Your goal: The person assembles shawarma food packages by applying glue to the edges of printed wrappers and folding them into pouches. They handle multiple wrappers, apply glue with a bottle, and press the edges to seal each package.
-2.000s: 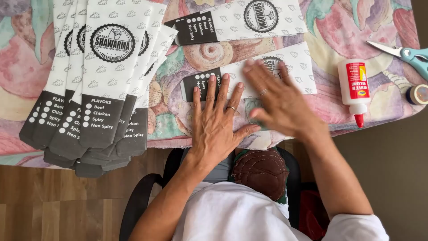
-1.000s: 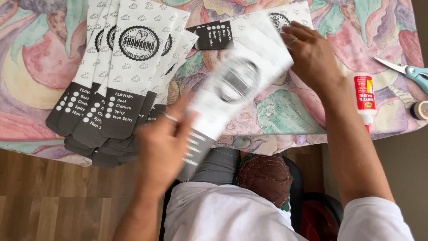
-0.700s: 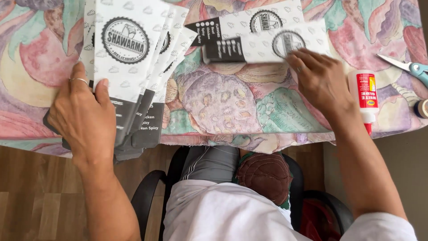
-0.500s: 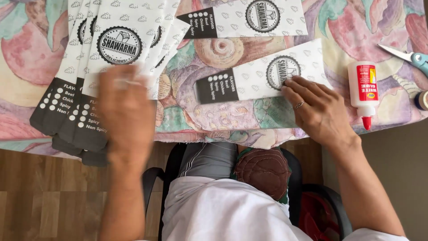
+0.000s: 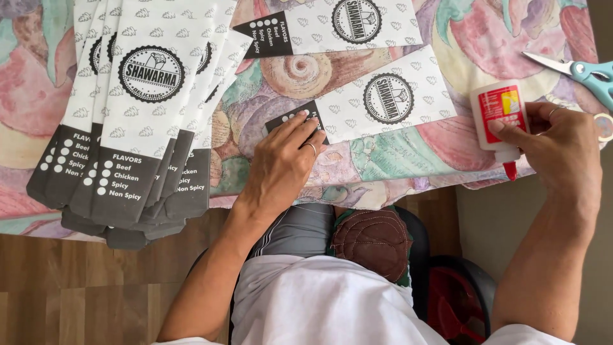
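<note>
Seated worker at a table edge, seen from above: white shirt and grey trousers nearest the camera, a round brown cushion [image 5: 373, 243] on the lap just right of centre, wood floor below left.

L hand [image 5: 281, 167] lies flat, palm down, fingers held close together and a ring on one, fingertips pressing the dark printed end of a white paper sleeve [image 5: 383, 102] w/ a round black emblem. That sleeve lies slantwise mid-table, near the front edge, its dark end pointing left.

R hand [image 5: 562, 150], at the table's right edge, wraps a white glue bottle [image 5: 499, 112] w/ a red label; thumb and fingers curl round its body, red nozzle pointing toward the near edge. Bottle sits just right of the sleeve, not touching it.

Left side: a fanned stack of like sleeves [image 5: 137, 115], dark ends overhanging the near table edge. Table wears a flowered cloth [image 5: 396, 153] in pinks, greens and purples.

Farther back, a second single sleeve [image 5: 332, 25] lies across the top centre, beyond the pressed one. Far right: scissors [image 5: 578, 69] w/ pale blue handles, blades pointing left, beyond the R hand. A tape roll edge [image 5: 604, 126] shows at the right border, mostly hidden.
</note>
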